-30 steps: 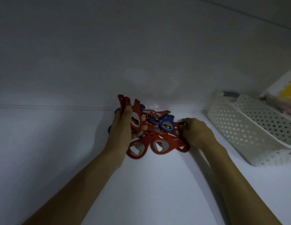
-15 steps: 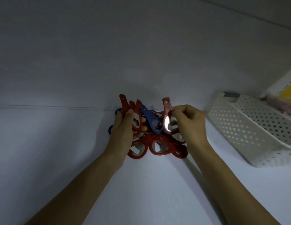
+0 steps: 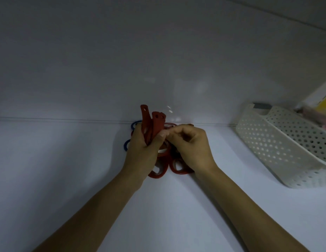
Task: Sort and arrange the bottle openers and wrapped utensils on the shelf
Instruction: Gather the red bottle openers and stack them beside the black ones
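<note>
Head view looks down on a white shelf that runs back to a plain wall, with both forearms reaching to its far middle. The left hand is wrapped round a bundle of red openers, holding them upright with their holed ends fanned above the fist. The right hand is curled, and its fingertips are pinched against the bundle's right edge. What exactly lies between the tips is too blurred to tell.

The step looks like squaring one more opener into the stack. To do it well, the left grip should loosen just enough for the piece to slide flush, then close again. Lining up the holed ends would stop the fan from spreading.

A perforated white basket sits well apart on the right, with something yellow and pinkish behind it. Loose red openers lie on the shelf under both wrists, likely next to be gathered. Blue openers show at the left of the fist, half hidden — these belong in a separate group and could get swept up with the reds.
</note>
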The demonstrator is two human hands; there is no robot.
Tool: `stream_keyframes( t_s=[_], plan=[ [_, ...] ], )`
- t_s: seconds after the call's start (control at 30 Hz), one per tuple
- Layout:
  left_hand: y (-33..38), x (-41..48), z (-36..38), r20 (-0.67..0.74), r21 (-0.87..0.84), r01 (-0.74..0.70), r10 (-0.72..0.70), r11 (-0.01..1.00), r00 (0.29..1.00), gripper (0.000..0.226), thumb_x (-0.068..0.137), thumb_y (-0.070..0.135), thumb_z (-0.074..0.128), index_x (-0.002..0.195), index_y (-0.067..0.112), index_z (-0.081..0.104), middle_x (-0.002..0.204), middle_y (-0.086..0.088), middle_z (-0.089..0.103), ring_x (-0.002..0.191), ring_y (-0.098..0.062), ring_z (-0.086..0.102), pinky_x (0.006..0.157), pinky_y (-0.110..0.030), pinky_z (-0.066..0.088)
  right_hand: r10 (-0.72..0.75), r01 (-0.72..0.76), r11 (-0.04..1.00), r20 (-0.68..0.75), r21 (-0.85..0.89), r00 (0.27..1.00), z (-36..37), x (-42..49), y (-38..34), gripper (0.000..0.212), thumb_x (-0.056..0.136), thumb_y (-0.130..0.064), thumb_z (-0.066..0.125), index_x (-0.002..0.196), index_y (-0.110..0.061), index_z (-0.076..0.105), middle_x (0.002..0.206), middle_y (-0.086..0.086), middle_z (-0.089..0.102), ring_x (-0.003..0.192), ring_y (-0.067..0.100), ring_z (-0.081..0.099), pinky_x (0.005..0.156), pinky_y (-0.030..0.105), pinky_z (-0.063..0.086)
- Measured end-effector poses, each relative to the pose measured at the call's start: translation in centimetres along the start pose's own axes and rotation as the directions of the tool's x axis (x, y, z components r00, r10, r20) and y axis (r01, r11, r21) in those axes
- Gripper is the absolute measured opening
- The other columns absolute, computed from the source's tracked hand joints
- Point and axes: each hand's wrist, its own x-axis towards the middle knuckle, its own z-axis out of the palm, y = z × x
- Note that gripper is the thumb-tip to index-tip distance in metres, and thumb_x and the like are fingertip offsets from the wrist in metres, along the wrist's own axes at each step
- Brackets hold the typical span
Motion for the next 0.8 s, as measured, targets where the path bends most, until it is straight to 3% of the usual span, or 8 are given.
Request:
stream_keyframes(
  t_s=[0.1, 0.17, 0.3, 0.37, 0.43, 0.6, 0.73, 0.8],
  plan=[
    [-0.2, 0.1, -0.1, -0.071, -0.058, -0.006, 0.002, 0.998, 0.997, 0.034, 0.093, 0.025, 0.053, 0.127, 0.024, 0.049, 0.109, 0.006, 0.064, 0.099, -0.017, 0.065, 0.081, -0.038, 0.057, 0.127, -0.127, 0.992, -0.006, 0.004, 0.992, 0.1, 0.5, 0.5, 0.021, 0.096, -0.014, 0.051, 0.086, -0.015, 0.07, 0.08, -0.001, 0.071, 0.075, 0.018, 0.069, 0.074, 0.033, 0.059],
    [-0.2, 0.2, -0.2, -0.103, -0.14, -0.007, -0.008, 0.99, 0.995, 0.031, 0.094, 0.022, 0.052, 0.125, 0.023, 0.048, 0.109, 0.001, 0.066, 0.091, -0.018, 0.068, 0.067, -0.033, 0.058, 0.13, -0.14, 0.971, -0.062, -0.195, 0.99, -0.5, 0.8, 1.1, 0.022, 0.097, -0.019, 0.048, 0.085, -0.019, 0.067, 0.083, -0.004, 0.069, 0.078, 0.017, 0.066, 0.077, 0.036, 0.058],
    [-0.3, 0.6, -0.6, -0.195, -0.21, -0.038, -0.004, 0.977, 0.981, 0.014, 0.096, 0.025, 0.049, 0.11, 0.028, 0.052, 0.095, 0.001, 0.067, 0.067, -0.005, 0.067, 0.05, -0.019, 0.05, 0.068, -0.06, 0.909, 0.006, -0.412, 0.998, -1.5, 0.8, 1.8, 0.01, 0.093, -0.027, 0.056, 0.098, -0.023, 0.064, 0.095, -0.008, 0.064, 0.089, 0.013, 0.063, 0.08, 0.033, 0.055],
    [-0.1, 0.8, -0.6, -0.182, -0.285, 0.01, -0.065, 0.959, 0.981, 0.021, 0.098, 0.032, 0.043, 0.113, 0.023, 0.056, 0.09, 0.0, 0.066, 0.059, -0.005, 0.063, 0.047, -0.019, 0.048, 0.046, 0.04, 0.792, 0.124, -0.609, 0.991, -1.5, 0.8, 2.1, 0.032, 0.09, -0.037, 0.06, 0.119, -0.024, 0.063, 0.11, -0.003, 0.06, 0.103, 0.017, 0.055, 0.09, 0.034, 0.048],
    [0.0, 0.9, -0.5, -0.158, -0.296, 0.053, -0.104, 0.954, 0.982, 0.033, 0.099, 0.034, 0.038, 0.12, 0.015, 0.056, 0.09, -0.003, 0.065, 0.058, -0.007, 0.061, 0.048, -0.02, 0.048, 0.049, 0.087, 0.694, 0.167, -0.715, 0.985, -1.3, 0.9, 1.9, 0.045, 0.088, -0.048, 0.058, 0.129, -0.028, 0.058, 0.118, 0.0, 0.057, 0.111, 0.021, 0.048, 0.094, 0.038, 0.042],
    [-0.1, 0.7, -0.3, -0.139, -0.204, -0.006, -0.023, 0.979, 0.99, 0.026, 0.098, 0.033, 0.04, 0.116, 0.022, 0.057, 0.093, 0.004, 0.068, 0.073, -0.006, 0.067, 0.058, -0.019, 0.053, -0.037, 0.167, 0.661, 0.19, -0.731, 0.981, -1.0, 1.0, 1.2, 0.031, 0.085, -0.049, 0.059, 0.107, -0.031, 0.071, 0.108, -0.003, 0.059, 0.108, 0.019, 0.043, 0.085, 0.032, 0.032],
    [-0.2, 0.6, -0.4, -0.142, -0.213, 0.006, -0.038, 0.977, 0.989, 0.021, 0.096, 0.035, 0.043, 0.109, 0.027, 0.058, 0.094, 0.004, 0.068, 0.081, -0.011, 0.068, 0.066, -0.023, 0.056, -0.075, 0.253, 0.524, 0.252, -0.813, 0.965, -0.7, 1.2, 1.1, 0.032, 0.089, -0.048, 0.054, 0.102, -0.022, 0.068, 0.105, -0.002, 0.057, 0.104, 0.015, 0.045, 0.085, 0.026, 0.027],
    [-0.1, 0.6, -0.4, -0.146, -0.203, 0.011, -0.042, 0.979, 0.988, 0.02, 0.097, 0.036, 0.042, 0.108, 0.03, 0.058, 0.095, 0.004, 0.068, 0.084, -0.012, 0.067, 0.066, -0.023, 0.054, -0.039, 0.236, 0.582, 0.263, -0.778, 0.964, -0.8, 1.2, 1.1, 0.025, 0.089, -0.045, 0.056, 0.092, -0.02, 0.06, 0.099, -0.003, 0.058, 0.097, 0.014, 0.048, 0.087, 0.026, 0.033]
  ],
)
